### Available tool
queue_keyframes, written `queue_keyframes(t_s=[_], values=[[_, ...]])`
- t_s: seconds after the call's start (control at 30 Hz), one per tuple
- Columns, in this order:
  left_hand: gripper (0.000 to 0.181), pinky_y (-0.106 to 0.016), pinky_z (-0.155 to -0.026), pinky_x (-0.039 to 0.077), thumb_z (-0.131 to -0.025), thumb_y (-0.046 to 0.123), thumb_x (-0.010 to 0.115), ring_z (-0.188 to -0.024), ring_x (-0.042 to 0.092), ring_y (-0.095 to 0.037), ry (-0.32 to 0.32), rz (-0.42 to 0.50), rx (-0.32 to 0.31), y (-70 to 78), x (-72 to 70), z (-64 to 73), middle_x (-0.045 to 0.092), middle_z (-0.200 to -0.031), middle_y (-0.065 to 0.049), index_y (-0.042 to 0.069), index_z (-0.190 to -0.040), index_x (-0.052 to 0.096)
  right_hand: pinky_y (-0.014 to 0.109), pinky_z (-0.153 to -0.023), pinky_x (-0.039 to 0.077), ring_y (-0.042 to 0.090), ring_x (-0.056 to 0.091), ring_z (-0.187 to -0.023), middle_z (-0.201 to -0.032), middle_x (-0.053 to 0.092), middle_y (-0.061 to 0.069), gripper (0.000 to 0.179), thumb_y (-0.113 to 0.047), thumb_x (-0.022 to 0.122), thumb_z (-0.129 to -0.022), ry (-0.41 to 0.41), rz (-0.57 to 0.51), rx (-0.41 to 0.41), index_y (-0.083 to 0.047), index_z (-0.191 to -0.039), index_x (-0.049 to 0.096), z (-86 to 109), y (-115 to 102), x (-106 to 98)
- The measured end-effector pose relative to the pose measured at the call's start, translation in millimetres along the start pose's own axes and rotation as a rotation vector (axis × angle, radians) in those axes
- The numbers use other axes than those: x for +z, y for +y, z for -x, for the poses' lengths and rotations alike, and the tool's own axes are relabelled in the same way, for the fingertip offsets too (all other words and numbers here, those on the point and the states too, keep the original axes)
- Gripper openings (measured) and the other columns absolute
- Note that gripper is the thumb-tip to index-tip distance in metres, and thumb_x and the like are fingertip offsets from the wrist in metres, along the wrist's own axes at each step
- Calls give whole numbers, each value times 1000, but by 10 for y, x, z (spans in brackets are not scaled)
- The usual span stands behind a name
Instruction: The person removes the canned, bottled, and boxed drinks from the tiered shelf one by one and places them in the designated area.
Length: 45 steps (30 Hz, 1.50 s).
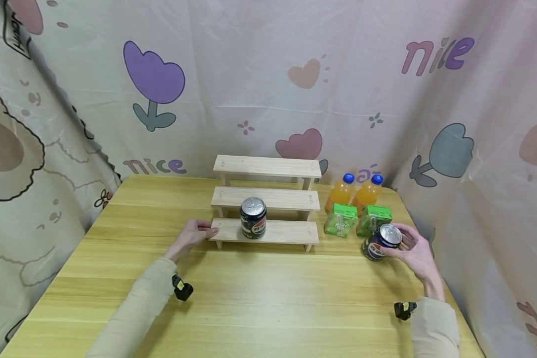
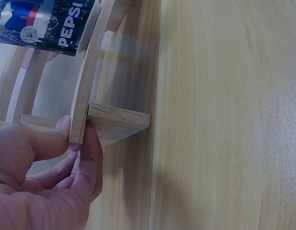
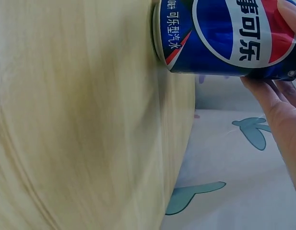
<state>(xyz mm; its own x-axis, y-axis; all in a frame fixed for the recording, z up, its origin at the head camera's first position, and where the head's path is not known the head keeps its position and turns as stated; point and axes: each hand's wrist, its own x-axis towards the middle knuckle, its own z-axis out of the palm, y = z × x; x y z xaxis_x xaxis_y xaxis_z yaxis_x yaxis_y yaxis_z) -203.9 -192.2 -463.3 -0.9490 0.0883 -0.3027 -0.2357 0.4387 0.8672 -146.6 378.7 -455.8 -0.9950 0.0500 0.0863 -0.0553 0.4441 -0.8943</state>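
A three-tier wooden shelf stands on the table. My left hand pinches the left end of its lowest board, thumb above and fingers underneath in the left wrist view. On that same board a dark Pepsi can stands upright, left of the middle. Over at the right, my right hand grips a second Pepsi can between thumb and fingers. This can has its base at or just over the tabletop; whether it touches I cannot tell.
Behind the right-hand can are two green drink cartons side by side. Two orange juice bottles with blue caps stand behind them. A printed curtain hangs along the back and both sides of the wooden table.
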Motion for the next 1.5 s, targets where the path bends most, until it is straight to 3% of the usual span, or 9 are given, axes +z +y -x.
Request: queue_keyframes(t_s=[0.33, 0.5, 0.7, 0.87, 1.17, 1.3, 1.4, 1.5], values=[[52, -44, -96, 54, -97, 15, 66, -98, 63, -24, 0, -3, -11, 0, 5, 2, 64, -119, -30, -19, -133, 48, 1, -87, 42, -18, 50, -111, -119, 56, -29, 69, -2, 83, -80, -5, -40, 18, -9, -139, 50, -11, 38, 10], [52, -45, -96, 54, -97, 15, 66, -98, 64, -24, 0, -8, 1, -10, 0, -1, 64, -118, -30, -19, -133, 49, 1, -96, 38, -13, 44, -125, -128, 50, -26, 73, -4, 80, -83, -26, -61, 31, -12, -146, 44, -9, 62, 27], [51, -44, -94, 54, -98, 14, 65, -97, 64, -24, 3, -15, 18, -18, -2, -10, 65, -116, -30, -21, -131, 49, 2, -108, 29, -7, 40, -132, -140, 49, -16, 83, 6, 75, -85, -1, -107, -103, -11, -154, 33, 14, 26, 55], [50, -43, -95, 53, -98, 14, 65, -98, 64, -23, 5, -18, 15, -14, 0, -10, 66, -115, -29, -20, -131, 49, 5, -100, 34, -7, 44, -125, -133, 52, -21, 83, 7, 76, -83, 112, -36, -207, -15, -153, 37, -24, -153, 89], [51, -43, -95, 54, -98, 14, 65, -100, 65, -24, 8, -17, 17, -14, 2, -16, 65, -119, -32, -20, -131, 49, 6, -104, 36, -5, 47, -125, -133, 53, -20, 76, 5, 77, -84, 166, -25, -262, -14, -149, 42, -122, -599, 259], [50, -43, -93, 54, -97, 14, 66, -98, 64, -24, 6, -22, 21, -14, -2, -16, 66, -116, -31, -20, -130, 50, 10, -106, 37, -6, 46, -123, -137, 55, -6, 74, -4, 79, -85, 170, 32, -245, -13, -149, 44, -158, -785, 407], [47, -41, -91, 55, -97, 13, 66, -95, 64, -22, 9, -23, 26, -18, 0, -17, 67, -113, -29, -20, -127, 52, 24, -113, 38, -6, 46, -122, -143, 53, 11, 73, -8, 79, -86, 145, 50, -232, -10, -149, 43, -192, -932, 551], [47, -41, -90, 56, -97, 12, 66, -93, 64, -20, 7, -19, 34, -15, 4, -12, 67, -112, -31, -21, -127, 52, 35, -116, 38, -8, 45, -121, -146, 52, 17, 74, -8, 79, -86, 91, 42, -246, -5, -149, 41, -233, -1072, 714]])
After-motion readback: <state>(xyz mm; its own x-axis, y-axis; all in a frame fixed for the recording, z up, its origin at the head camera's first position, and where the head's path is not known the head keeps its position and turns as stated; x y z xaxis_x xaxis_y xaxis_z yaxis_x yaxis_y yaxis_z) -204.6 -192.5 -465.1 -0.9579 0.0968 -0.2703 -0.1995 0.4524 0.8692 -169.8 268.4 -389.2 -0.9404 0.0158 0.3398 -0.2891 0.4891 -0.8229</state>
